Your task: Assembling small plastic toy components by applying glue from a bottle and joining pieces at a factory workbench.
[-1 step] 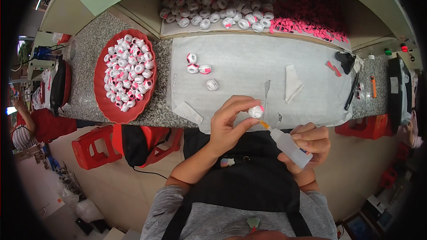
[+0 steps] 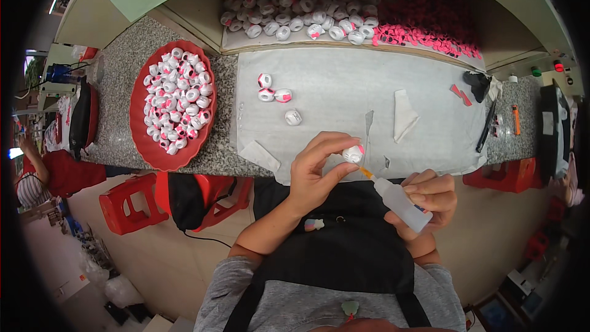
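Observation:
Between the thumb and fingers of my left hand (image 2: 316, 175) is a small rounded white piece (image 2: 353, 154) with a pink patch, held above the front edge of the paper. My right hand (image 2: 433, 200) grips a translucent squeeze bottle (image 2: 401, 204). Its thin orange nozzle (image 2: 367, 173) points up and left, with the tip at or very near the underside of the piece; contact cannot be made out. Further back on the white paper sheet (image 2: 338, 104), several similar white-and-pink pieces (image 2: 266, 94) sit in a group, and a single white one (image 2: 293, 117) lies nearer me.
On the left stands a red scalloped tray (image 2: 136, 117) full of white-and-pink pieces. A shelf behind holds heaped white pieces (image 2: 283, 32) and small pink parts (image 2: 424, 38). Folded white paper (image 2: 404, 115), a black pen (image 2: 486, 128) and an orange stick (image 2: 516, 120) lie to the right.

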Demonstrator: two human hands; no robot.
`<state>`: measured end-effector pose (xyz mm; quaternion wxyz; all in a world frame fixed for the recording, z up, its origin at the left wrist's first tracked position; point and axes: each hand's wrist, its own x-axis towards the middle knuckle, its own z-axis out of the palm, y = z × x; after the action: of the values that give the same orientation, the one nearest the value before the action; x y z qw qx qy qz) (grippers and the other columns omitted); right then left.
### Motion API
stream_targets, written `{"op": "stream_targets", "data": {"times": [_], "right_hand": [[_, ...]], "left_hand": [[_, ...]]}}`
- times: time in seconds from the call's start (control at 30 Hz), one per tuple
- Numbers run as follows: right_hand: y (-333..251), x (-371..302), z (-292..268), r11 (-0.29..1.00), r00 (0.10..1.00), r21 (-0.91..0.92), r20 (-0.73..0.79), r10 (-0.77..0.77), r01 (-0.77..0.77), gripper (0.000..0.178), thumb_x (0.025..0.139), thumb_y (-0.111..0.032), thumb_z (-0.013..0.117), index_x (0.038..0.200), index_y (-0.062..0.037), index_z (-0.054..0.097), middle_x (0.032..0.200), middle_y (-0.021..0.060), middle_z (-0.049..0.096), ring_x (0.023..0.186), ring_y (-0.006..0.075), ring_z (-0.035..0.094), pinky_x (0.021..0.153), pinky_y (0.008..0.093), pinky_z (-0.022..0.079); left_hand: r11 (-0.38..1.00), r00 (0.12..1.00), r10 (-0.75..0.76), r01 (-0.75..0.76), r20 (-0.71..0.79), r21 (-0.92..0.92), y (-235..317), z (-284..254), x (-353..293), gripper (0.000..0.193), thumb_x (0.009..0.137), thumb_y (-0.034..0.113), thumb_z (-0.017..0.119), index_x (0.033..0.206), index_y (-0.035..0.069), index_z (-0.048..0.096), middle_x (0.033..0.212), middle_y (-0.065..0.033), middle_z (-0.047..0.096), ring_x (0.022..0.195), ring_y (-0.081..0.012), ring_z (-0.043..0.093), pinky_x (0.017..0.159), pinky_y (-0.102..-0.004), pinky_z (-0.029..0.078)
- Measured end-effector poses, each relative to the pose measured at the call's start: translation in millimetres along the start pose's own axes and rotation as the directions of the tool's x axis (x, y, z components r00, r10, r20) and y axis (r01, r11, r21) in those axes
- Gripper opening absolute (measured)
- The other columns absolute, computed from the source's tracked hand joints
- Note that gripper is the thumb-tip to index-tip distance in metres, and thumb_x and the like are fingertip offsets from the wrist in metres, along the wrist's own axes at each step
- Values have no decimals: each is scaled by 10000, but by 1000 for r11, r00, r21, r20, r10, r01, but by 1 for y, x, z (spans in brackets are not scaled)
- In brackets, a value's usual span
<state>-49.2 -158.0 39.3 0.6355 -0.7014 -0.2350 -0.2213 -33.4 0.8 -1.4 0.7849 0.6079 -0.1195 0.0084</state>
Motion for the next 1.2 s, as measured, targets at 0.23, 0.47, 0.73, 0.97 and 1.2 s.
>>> {"op": "stream_targets", "data": {"times": [0.23,0.47,0.73,0.97,1.2], "right_hand": [[3,6,-2,996,993,3,-75,86,-86,395,581,-187,724,771,-60,402,743,70,427,560,121,436,517,227,394],[59,51,-32,890,892,47,18,453,-453,264,644,50,553,847,-16,398,762,74,451,674,148,498,556,251,443],[151,113,-39,656,943,-727,35,331,-203,232,676,-87,597,850,5,474,729,100,494,665,203,523,556,290,408],[141,114,-35,677,972,-721,21,234,-147,194,680,-117,602,792,14,514,647,111,511,600,240,520,550,301,390],[51,55,-10,762,776,148,150,612,-630,62,665,25,554,708,18,510,654,81,502,542,118,482,463,204,370]], "left_hand": [[998,998,54,-54,11,27,-1,-3,4,304,663,-79,549,959,-34,497,983,-155,471,925,-212,464,795,-297,372],[995,965,84,-94,-248,-31,7,-28,8,314,673,-94,534,979,-50,475,999,-148,470,943,-203,466,821,-291,368],[995,966,62,-78,-250,-55,7,-23,6,324,676,-88,543,989,-42,471,994,-144,470,942,-200,469,818,-287,369],[985,966,-59,16,-252,-169,4,-23,6,323,687,-87,528,999,-37,465,992,-135,487,917,-179,487,794,-273,390],[976,983,-75,39,-167,-213,-1,-12,6,330,686,-112,515,1003,-36,471,1013,-119,480,902,-159,492,760,-245,416]]}}
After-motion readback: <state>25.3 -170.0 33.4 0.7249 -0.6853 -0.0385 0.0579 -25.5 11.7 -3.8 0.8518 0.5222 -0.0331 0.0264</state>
